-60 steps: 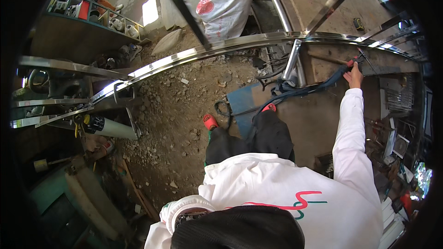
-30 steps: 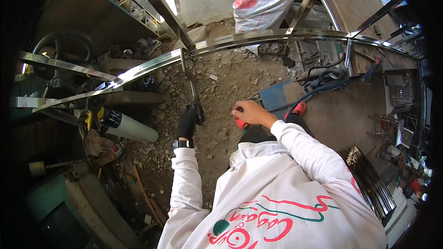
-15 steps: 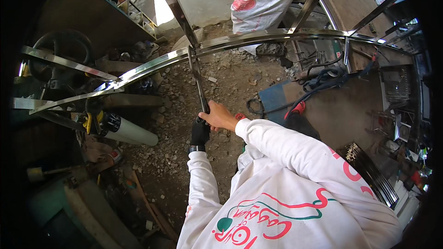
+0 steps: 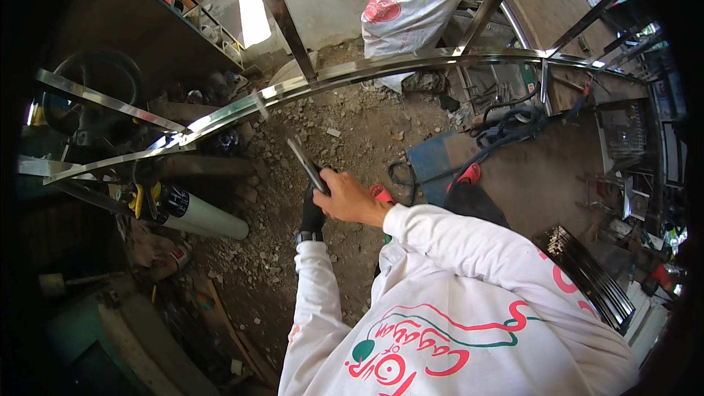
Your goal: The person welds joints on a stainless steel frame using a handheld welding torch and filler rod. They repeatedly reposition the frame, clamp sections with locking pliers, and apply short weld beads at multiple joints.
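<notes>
My bare right hand (image 4: 350, 196) is closed round a long metal bar (image 4: 303, 155), whose dark lower end lies in the fist. Just behind and to the left, my left hand (image 4: 313, 213), in a black glove, is closed at the same end; the right hand partly hides its fingers. Beyond the hands the bar slants up and to the left, and its far end is blurred by motion near a polished metal frame (image 4: 359, 72). This frame curves across the view, with square uprights rising from its long rail.
Rubble covers the ground under the frame. To the left stand a pale gas cylinder (image 4: 220, 216) and a shelf (image 4: 198, 18). A white sack (image 4: 411, 11) sits beyond the rail. Dark cables (image 4: 506, 128) lie by a blue plate (image 4: 433, 161); metal tubes (image 4: 590, 275) are stacked at right.
The bar's far end has swung left and nearer, away from the frame's upright, and is now smeared. My right hand has moved slightly right and down. The whole view has shifted a little.
</notes>
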Demonstrator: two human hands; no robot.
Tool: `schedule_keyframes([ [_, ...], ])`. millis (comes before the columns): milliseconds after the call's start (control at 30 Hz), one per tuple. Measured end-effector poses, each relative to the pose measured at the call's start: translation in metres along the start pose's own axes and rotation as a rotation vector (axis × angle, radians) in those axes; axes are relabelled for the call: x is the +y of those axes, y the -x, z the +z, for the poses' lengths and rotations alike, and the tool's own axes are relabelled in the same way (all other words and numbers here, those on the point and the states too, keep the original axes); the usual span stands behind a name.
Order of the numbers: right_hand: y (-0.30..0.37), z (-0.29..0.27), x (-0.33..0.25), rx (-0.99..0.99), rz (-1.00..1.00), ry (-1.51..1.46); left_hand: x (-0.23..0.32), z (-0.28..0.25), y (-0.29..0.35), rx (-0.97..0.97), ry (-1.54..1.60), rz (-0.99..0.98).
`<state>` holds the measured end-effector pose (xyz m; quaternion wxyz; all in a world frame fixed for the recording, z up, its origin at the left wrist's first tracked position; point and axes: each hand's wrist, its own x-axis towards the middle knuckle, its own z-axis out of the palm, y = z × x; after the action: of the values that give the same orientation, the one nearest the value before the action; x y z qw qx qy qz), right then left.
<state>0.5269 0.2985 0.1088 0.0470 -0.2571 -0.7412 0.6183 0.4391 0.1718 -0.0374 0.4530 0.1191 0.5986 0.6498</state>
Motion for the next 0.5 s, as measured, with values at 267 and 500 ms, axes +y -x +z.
schedule_keyframes([
  [267, 0.051, -0.062, 0.028, -0.226, -0.039, 0.283, 0.017, 0.067, 0.031, 0.018, 0.228, -0.039],
  [500, 0.101, -0.153, 0.090, -0.335, 0.350, 0.067, 0.008, 0.169, 0.026, -0.215, 0.185, -0.089],
])
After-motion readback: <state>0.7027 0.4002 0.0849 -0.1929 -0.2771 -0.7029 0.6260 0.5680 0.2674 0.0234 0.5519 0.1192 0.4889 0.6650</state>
